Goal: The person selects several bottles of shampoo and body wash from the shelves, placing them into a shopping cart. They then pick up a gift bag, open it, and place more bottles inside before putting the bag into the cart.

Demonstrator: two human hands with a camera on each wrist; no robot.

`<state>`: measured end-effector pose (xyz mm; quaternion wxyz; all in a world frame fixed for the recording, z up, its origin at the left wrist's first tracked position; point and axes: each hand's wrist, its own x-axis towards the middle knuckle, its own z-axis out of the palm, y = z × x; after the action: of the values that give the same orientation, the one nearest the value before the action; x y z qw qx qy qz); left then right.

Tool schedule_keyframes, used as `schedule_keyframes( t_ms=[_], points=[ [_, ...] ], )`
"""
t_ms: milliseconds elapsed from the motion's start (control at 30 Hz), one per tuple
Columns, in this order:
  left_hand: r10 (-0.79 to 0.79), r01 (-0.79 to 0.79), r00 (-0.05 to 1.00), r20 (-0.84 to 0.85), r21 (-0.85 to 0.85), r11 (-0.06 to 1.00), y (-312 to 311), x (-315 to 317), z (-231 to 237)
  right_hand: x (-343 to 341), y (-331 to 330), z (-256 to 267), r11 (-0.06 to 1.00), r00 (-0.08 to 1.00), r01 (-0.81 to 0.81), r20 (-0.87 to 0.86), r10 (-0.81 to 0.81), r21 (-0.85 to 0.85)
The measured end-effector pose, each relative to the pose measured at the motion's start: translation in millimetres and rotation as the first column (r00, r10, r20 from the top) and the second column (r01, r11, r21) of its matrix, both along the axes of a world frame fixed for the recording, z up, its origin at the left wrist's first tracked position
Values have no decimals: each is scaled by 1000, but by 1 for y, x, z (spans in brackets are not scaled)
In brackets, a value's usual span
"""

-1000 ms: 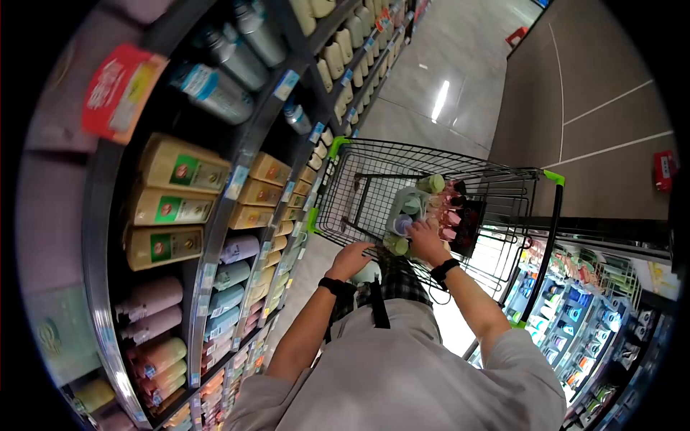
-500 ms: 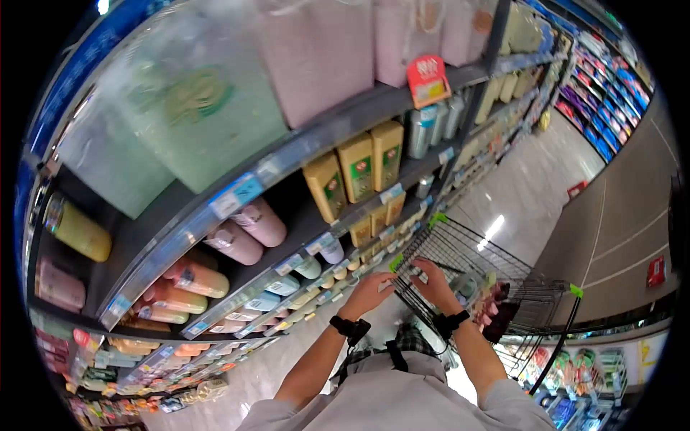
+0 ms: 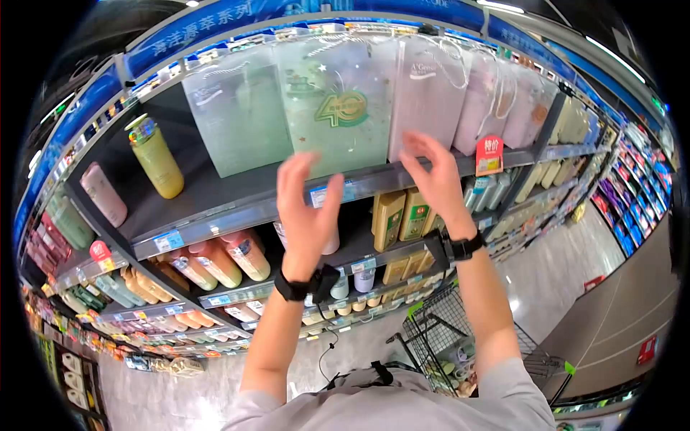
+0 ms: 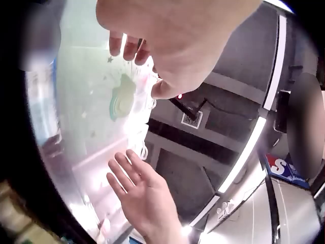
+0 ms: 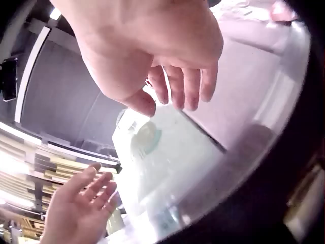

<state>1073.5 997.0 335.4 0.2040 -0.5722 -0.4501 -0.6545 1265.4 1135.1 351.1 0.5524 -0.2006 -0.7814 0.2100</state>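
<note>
Across most of the frame there's a long dark gray shelf unit (image 3: 201,205), and along its top, upper left, a blue sign strip (image 3: 198,36) with white lettering, 海洋源萃系列. Lower right is one black wire shopping cart (image 3: 438,330) with bright green corners.

On the top shelf, upper middle, I count five frosted plastic gift bags (image 3: 338,136) standing upright in a row: two pale green, three pink. The second green one has a big gold-and-green "40" on it, and the first pink one says something like "A'Gensn".

Both hands are up in front of those. The left hand (image 3: 305,208) is wide, thumb well off the fingers, by the "40" bag. The right hand (image 3: 435,172) is wide too and empty like the left, over by the first pink bag. Can't tell if any fingertips touch.

Left of the bags, one yellow cylindrical bottle (image 3: 157,158) and one pink cylindrical bottle (image 3: 104,194). A shelf down, three orange-pink bottles (image 3: 215,263), plus at least two tan flat-sided bottles (image 3: 414,215) with green labels. Smallest: a red price tag (image 3: 490,149) reading 特价, right of center.
</note>
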Motion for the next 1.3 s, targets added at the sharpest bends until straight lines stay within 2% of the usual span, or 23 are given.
schedule_keyframes(
  t_ms=[33, 100, 133, 200, 233, 300, 333, 367, 433, 567, 633, 767, 833, 967, 1033, 1067, 1167, 1233, 1300],
  points=[
    [52, -53, 998, 29, 6, 999, 5, -8, 14, -9, 6, 14, 1000, 1000, -17, -3, 17, 11],
    [133, -132, 987, 92, -20, 991, 18, -21, 36, -26, 14, 35, 988, 983, -145, -118, 138, -57],
    [143, -143, 986, 88, -10, 990, 25, -28, 43, -31, 16, 37, 988, 985, -139, -110, 131, -73],
    [66, -38, 977, 203, -141, 989, 41, -46, 50, -39, 20, 38, 994, 987, -98, -129, 90, -54],
    [73, -47, 977, 201, -129, 991, 45, -54, 54, -41, 22, 38, 998, 989, -45, -144, 37, -50],
    [-84, 159, 955, 284, -255, 954, 49, -61, 60, -41, 27, 41, 999, 992, -18, -125, 13, -34],
    [-189, 266, 935, 299, -242, 933, 49, -60, 63, -40, 28, 42, 999, 994, 21, -106, -24, -33],
    [-185, 260, 938, 294, -239, 935, 50, -61, 66, -41, 30, 43, 999, 994, 15, -110, -18, -29],
    [-244, 405, 856, 457, -296, 865, 54, -67, 69, -42, 26, 47, 995, 992, 65, -103, -72, -71],
    [-275, 417, 844, 460, -242, 876, 65, -84, 66, -45, 31, 56, 994, 996, 76, -50, -80, -74],
    [-336, 498, 785, 520, -207, 842, 61, -78, 73, -51, 31, 58, 988, 986, 153, -73, -151, 24],
    [-306, 445, 827, 472, -215, 869, 61, -72, 73, -52, 33, 59, 997, 993, 67, -99, -70, -35],
    [-364, 535, 795, 486, -276, 799, 55, -68, 78, -52, 37, 57, 999, 995, 13, -98, -16, -34],
    [-369, 510, 815, 446, -252, 823, 49, -55, 78, -52, 31, 49, 1000, 990, 2, -144, 1, 19],
    [-497, 617, 765, 411, -245, 748, 46, -46, 76, -48, 22, 48, 999, 995, -25, -100, 21, -42],
    [-511, 624, 761, 399, -237, 745, 42, -40, 74, -46, 18, 47, 999, 995, -26, -100, 21, -42],
    [-519, 609, 779, 352, -231, 759, 37, -32, 72, -42, 11, 43, 995, 994, -67, -90, 60, -70],
    [-500, 589, 795, 345, -238, 772, 35, -33, 69, -41, 9, 41, 995, 983, -100, -153, 99, -4],
    [-483, 566, 812, 328, -240, 789, 35, -35, 68, -38, 1, 44, 993, 981, -117, -156, 112, -22]
  ],
)
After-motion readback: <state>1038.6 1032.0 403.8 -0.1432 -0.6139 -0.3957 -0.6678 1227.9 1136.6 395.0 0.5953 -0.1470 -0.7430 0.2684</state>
